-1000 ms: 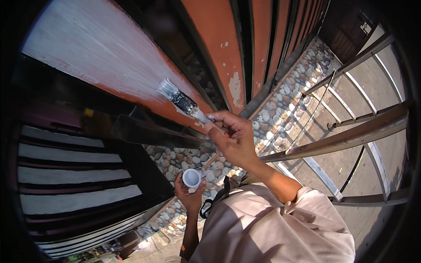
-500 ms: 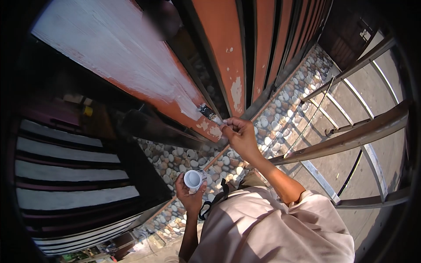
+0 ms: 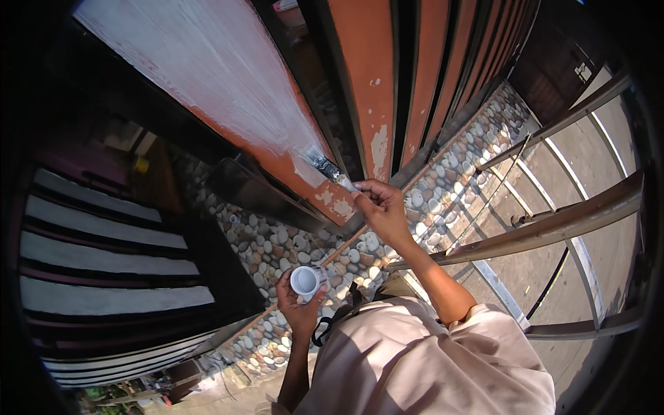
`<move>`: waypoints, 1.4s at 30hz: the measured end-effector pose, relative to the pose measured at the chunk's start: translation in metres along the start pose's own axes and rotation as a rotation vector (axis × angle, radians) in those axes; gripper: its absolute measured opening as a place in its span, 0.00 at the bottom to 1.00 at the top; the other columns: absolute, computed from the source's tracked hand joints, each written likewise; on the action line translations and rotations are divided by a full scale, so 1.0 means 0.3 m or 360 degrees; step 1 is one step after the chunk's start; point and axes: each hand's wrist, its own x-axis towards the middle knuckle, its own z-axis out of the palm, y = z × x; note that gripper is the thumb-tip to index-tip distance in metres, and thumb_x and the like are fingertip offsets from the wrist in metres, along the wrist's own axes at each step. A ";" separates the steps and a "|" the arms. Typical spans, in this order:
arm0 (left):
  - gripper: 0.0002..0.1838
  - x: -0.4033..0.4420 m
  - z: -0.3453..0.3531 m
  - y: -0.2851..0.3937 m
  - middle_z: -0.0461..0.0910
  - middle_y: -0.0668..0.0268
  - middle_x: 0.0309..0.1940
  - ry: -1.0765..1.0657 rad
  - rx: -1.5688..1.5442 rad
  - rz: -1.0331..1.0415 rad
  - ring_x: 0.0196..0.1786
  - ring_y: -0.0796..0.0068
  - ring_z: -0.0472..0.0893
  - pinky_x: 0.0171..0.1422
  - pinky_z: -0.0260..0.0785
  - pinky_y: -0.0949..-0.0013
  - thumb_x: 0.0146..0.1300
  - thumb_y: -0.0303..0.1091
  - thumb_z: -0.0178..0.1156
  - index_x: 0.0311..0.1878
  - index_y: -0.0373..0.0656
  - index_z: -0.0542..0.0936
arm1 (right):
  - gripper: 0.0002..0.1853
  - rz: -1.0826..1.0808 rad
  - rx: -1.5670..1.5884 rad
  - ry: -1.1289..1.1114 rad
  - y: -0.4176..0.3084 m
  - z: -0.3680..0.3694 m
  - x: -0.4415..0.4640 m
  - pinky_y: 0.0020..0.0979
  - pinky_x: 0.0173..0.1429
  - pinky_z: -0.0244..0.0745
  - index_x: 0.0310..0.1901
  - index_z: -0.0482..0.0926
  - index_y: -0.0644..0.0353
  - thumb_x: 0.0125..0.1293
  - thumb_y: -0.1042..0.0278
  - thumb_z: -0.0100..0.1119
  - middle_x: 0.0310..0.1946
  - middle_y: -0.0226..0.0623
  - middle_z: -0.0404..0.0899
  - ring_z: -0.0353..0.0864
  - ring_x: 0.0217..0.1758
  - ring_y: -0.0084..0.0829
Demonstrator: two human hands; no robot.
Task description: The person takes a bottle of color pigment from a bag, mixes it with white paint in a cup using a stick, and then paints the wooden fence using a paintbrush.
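Observation:
My right hand [image 3: 382, 209] is closed round the handle of a paintbrush [image 3: 325, 166], whose bristles touch the lower part of a wide slat [image 3: 207, 76]. White paint streaks cover most of that slat. Its lower end [image 3: 290, 180] is still orange, with pale chipped patches near the bottom. Lower down, my left hand [image 3: 299, 308] grips a small white cup [image 3: 305, 281] by its sides. The cup is upright, with its mouth facing me and something pale inside.
Orange slats [image 3: 366, 76] with dark gaps stand to the right of the painted one. Pebbles [image 3: 277, 242] line the ground below. A metal railing [image 3: 553, 207] runs along the right, and white-and-black slats [image 3: 117, 263] stand at left.
The paintbrush has shifted slightly up and left on the slat, its bristles now fanned. My left hand and the cup stay nearly still, while the view has tilted a little.

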 end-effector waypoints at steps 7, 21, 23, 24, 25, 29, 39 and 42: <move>0.42 -0.008 0.001 -0.007 0.77 0.56 0.55 -0.0002 0.0029 -0.0020 0.56 0.68 0.79 0.64 0.70 0.64 0.47 0.20 0.75 0.65 0.35 0.64 | 0.06 0.0393 -0.0342 0.0150 0.216 -0.121 -0.117 0.22 0.26 0.61 0.35 0.84 0.67 0.62 0.73 0.62 0.21 0.28 0.80 0.69 0.23 0.13; 0.42 -0.024 0.008 -0.026 0.75 0.59 0.57 -0.0014 0.0040 -0.0003 0.59 0.69 0.77 0.64 0.71 0.64 0.47 0.19 0.74 0.65 0.37 0.64 | 0.06 0.0383 -0.0085 0.0008 -0.063 -0.057 0.029 0.20 0.26 0.62 0.34 0.82 0.68 0.63 0.74 0.60 0.21 0.27 0.79 0.72 0.22 0.12; 0.41 -0.024 0.010 -0.027 0.75 0.59 0.56 -0.0011 -0.0038 -0.0010 0.59 0.69 0.77 0.65 0.71 0.64 0.47 0.19 0.74 0.65 0.37 0.64 | 0.05 0.0354 -0.0086 -0.0002 -0.104 -0.047 0.037 0.19 0.22 0.59 0.36 0.82 0.67 0.64 0.73 0.61 0.20 0.28 0.79 0.69 0.18 0.12; 0.41 -0.024 0.010 -0.031 0.75 0.59 0.56 -0.0010 -0.0043 -0.0010 0.59 0.69 0.77 0.65 0.71 0.64 0.47 0.19 0.74 0.65 0.37 0.64 | 0.04 0.0328 -0.0080 -0.0013 -0.127 -0.042 0.041 0.19 0.18 0.55 0.37 0.82 0.65 0.64 0.73 0.63 0.19 0.29 0.78 0.66 0.15 0.12; 0.42 -0.023 0.008 -0.036 0.75 0.57 0.57 -0.0003 -0.0028 0.0004 0.58 0.68 0.78 0.64 0.71 0.64 0.47 0.19 0.75 0.66 0.36 0.63 | 0.04 0.0325 -0.0085 -0.0014 -0.155 -0.037 0.045 0.19 0.18 0.55 0.37 0.82 0.65 0.64 0.73 0.63 0.19 0.29 0.78 0.66 0.15 0.12; 0.41 -0.021 0.012 -0.035 0.75 0.58 0.56 -0.0001 -0.0045 0.0000 0.58 0.68 0.78 0.65 0.71 0.63 0.48 0.19 0.74 0.65 0.37 0.64 | 0.05 0.0271 -0.0028 -0.0107 -0.282 -0.021 0.061 0.18 0.18 0.55 0.37 0.82 0.65 0.64 0.73 0.63 0.20 0.30 0.78 0.67 0.15 0.12; 0.43 -0.006 0.008 -0.014 0.75 0.57 0.57 0.0015 0.0011 -0.0001 0.59 0.66 0.77 0.66 0.70 0.60 0.47 0.18 0.74 0.66 0.37 0.63 | 0.08 -0.0624 0.0010 -0.0043 -0.481 0.037 -0.005 0.17 0.30 0.67 0.46 0.79 0.67 0.67 0.75 0.60 0.28 0.29 0.81 0.74 0.28 0.11; 0.42 -0.010 0.006 -0.019 0.75 0.57 0.57 0.0018 0.0006 0.0024 0.59 0.66 0.77 0.66 0.71 0.61 0.47 0.18 0.74 0.66 0.37 0.63 | 0.11 -0.0782 -0.0564 -0.0011 -0.395 -0.018 -0.033 0.23 0.31 0.70 0.49 0.78 0.64 0.66 0.74 0.62 0.35 0.37 0.81 0.78 0.29 0.19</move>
